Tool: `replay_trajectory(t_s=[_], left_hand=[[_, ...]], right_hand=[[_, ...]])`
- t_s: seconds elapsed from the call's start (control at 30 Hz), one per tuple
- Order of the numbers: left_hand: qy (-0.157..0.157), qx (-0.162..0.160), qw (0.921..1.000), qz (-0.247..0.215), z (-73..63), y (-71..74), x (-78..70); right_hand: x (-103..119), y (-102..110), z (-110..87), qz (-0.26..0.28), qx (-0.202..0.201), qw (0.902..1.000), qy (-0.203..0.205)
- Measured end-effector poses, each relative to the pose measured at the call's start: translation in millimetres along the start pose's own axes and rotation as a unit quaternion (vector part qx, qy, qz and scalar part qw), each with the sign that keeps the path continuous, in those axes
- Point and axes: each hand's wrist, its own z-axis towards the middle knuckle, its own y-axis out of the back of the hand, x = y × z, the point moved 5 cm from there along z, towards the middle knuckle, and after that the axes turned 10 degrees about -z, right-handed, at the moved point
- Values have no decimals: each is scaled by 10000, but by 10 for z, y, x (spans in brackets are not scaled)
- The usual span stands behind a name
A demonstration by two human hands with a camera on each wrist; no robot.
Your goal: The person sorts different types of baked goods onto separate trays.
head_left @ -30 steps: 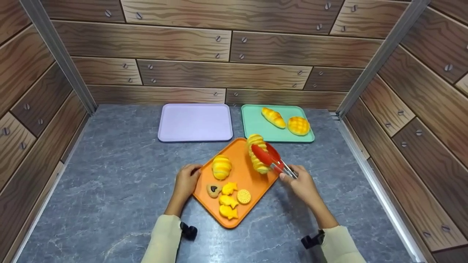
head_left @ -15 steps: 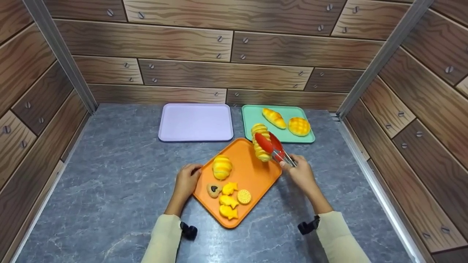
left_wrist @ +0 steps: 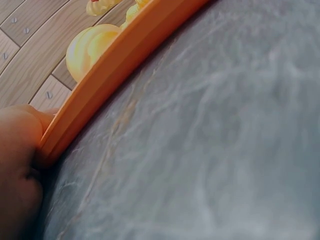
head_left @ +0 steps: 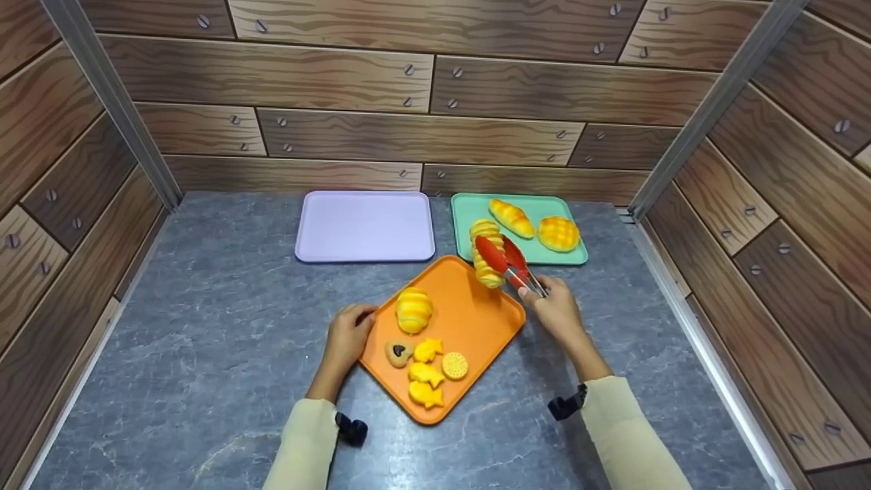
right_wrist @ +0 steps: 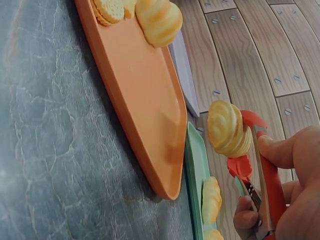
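Observation:
My right hand (head_left: 559, 309) grips red-tipped tongs (head_left: 515, 264), whose tips clasp a long, ridged yellow bread (head_left: 485, 253). In the right wrist view, that bread (right_wrist: 227, 129) hangs above the orange tray's far corner. At the tray's left corner my left hand (head_left: 348, 335) holds the rim of the orange tray (head_left: 476, 333). On this tray lie a striped bun (head_left: 413, 311), a heart cookie (head_left: 398, 353), a round biscuit (head_left: 454, 366) and several yellow fish-shaped crackers (head_left: 426, 375).
Behind the orange tray stands a green tray (head_left: 469, 207) with a croissant-like bread (head_left: 512, 218) and a round grid-topped bun (head_left: 559, 233). A lilac tray (head_left: 365, 226) lies to its left. Wood-patterned walls (head_left: 340, 82) enclose the grey marbled table (head_left: 224, 340).
My right hand has carried the ridged bread in the tongs forward and up, from over the orange tray to overlap the green tray's near left corner. The left hand stays put.

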Motion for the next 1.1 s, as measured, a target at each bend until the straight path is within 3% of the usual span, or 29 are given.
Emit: replay_trajectory(t_s=[0.33, 0.6, 1.1], left_hand=[[-14, 8, 10000, 42, 14, -1, 7], [4, -21, 10000, 9, 1, -1, 2], [54, 2, 10000, -28, 1, 1, 17]], right_hand=[[43, -4, 128, -79, -173, 9998, -12], [38, -64, 340, 77, -266, 9991, -317], [124, -298, 711, -187, -260, 9985, -439]])
